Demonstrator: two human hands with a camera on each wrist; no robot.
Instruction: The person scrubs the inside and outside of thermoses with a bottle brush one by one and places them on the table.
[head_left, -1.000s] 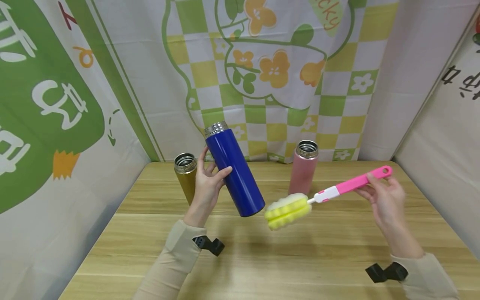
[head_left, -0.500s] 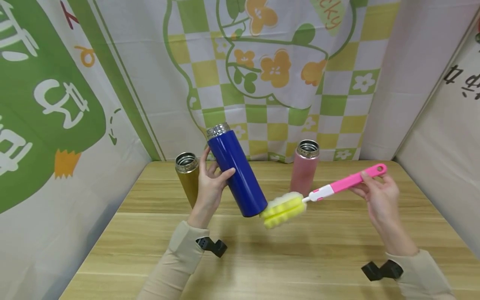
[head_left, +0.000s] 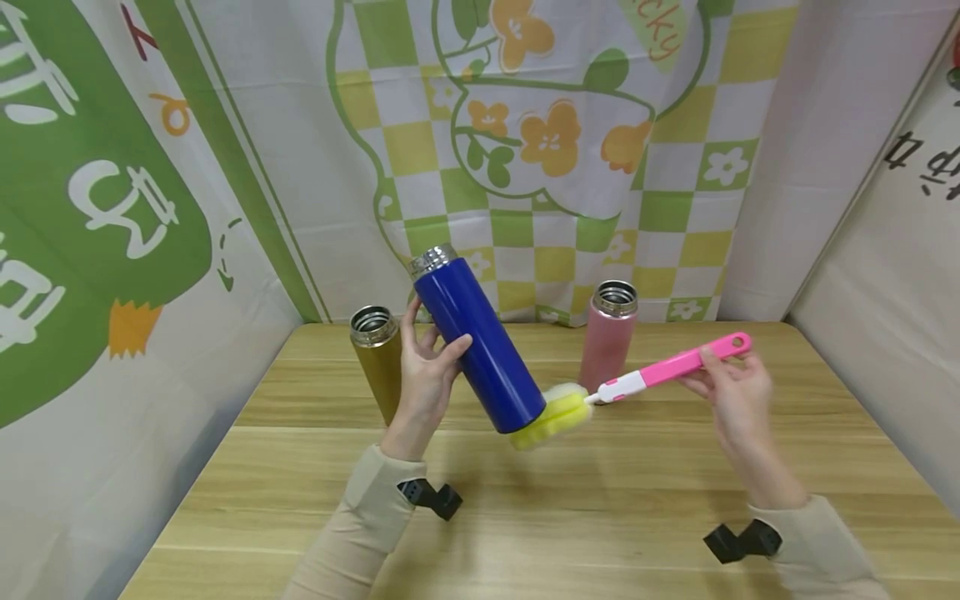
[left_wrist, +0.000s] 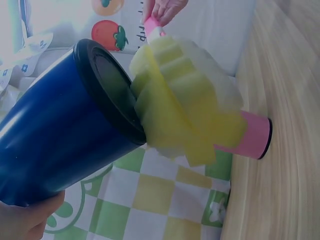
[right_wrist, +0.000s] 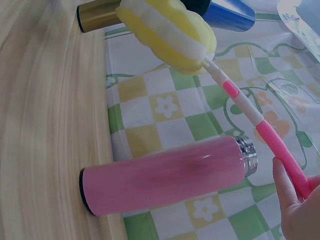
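My left hand (head_left: 426,379) grips a blue thermos bottle (head_left: 480,342) round its middle and holds it tilted above the table, its steel neck up and to the left. With my right hand (head_left: 738,400) I pinch the pink handle (head_left: 686,364) of a bottle brush. The brush's yellow and white sponge head (head_left: 558,415) lies at the base of the blue bottle, partly hidden behind it in the head view. In the left wrist view the sponge (left_wrist: 180,100) meets the dark rim of the bottle's base (left_wrist: 112,92).
A gold bottle (head_left: 377,358) without a lid stands behind my left hand. To the right, a pink bottle (head_left: 609,333), also lidless, stands upright near the table's back edge. The wooden table (head_left: 570,533) ends at a printed curtain (head_left: 540,167) behind.
My right hand has moved left with the brush, bringing the sponge from beside the blue bottle to its base. My left hand and the bottle have shifted slightly right.
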